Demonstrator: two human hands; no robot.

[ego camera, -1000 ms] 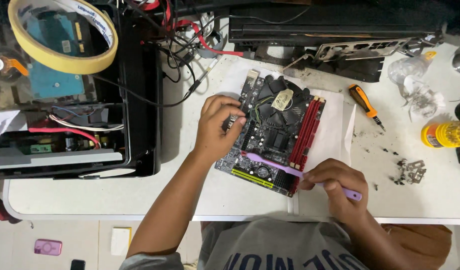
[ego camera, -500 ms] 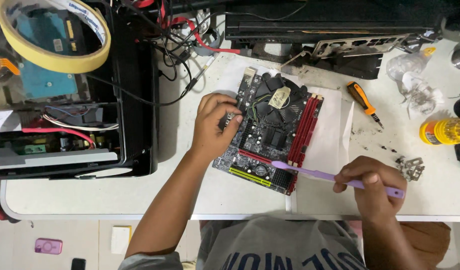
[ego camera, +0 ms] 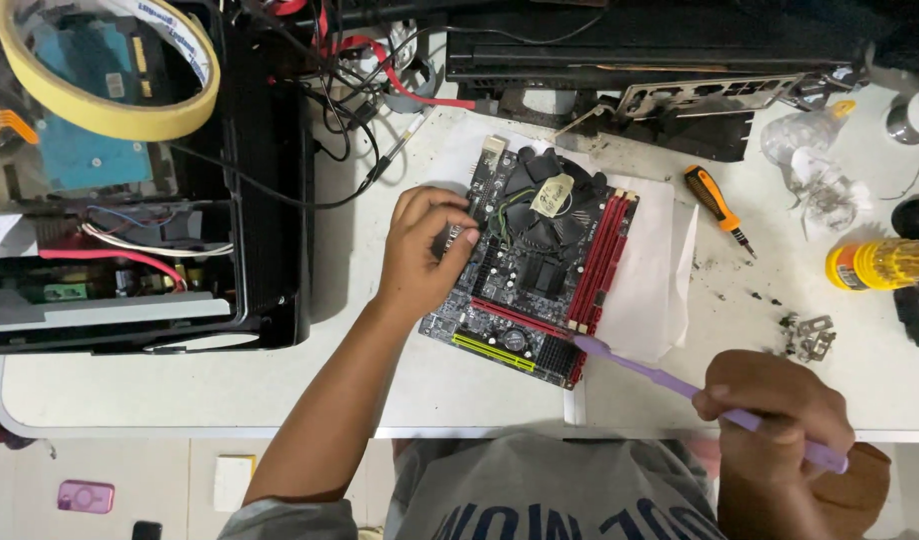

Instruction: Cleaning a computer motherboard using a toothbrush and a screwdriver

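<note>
A: Where is the circuit board (ego camera: 540,275) right now?

B: Flat on a sheet of white paper (ego camera: 660,290) on the white table (ego camera: 160,395), just in front of the person, with the open black computer case (ego camera: 260,180) off to the left. The black fan (ego camera: 550,205) sits near its far end and the red slots (ego camera: 605,260) run down its right side.

A: And the hands?

B: The left hand (ego camera: 425,250) rests on the board's left edge, fingers curled down and pressed against it. The right hand (ego camera: 775,410) is closed round the handle of a purple brush (ego camera: 680,385), pinching it, and the head of the brush touches the board's near right corner.

A: What could go wrong from here?

B: As I judge it, the board only sits on loose paper, so a firm push with the brush could slide or turn it if the left hand eases off. The brush meets the board right at the corner, and too much force could catch small parts there or skid off the edge.

A: Anything nearby to worry about?

B: Small metal brackets (ego camera: 808,335) and dark crumbs lie on the table to the right, near the brush hand. A wide sweep could knock them about. The orange screwdriver (ego camera: 717,208) and yellow bottle (ego camera: 875,265) stand well apart.
</note>
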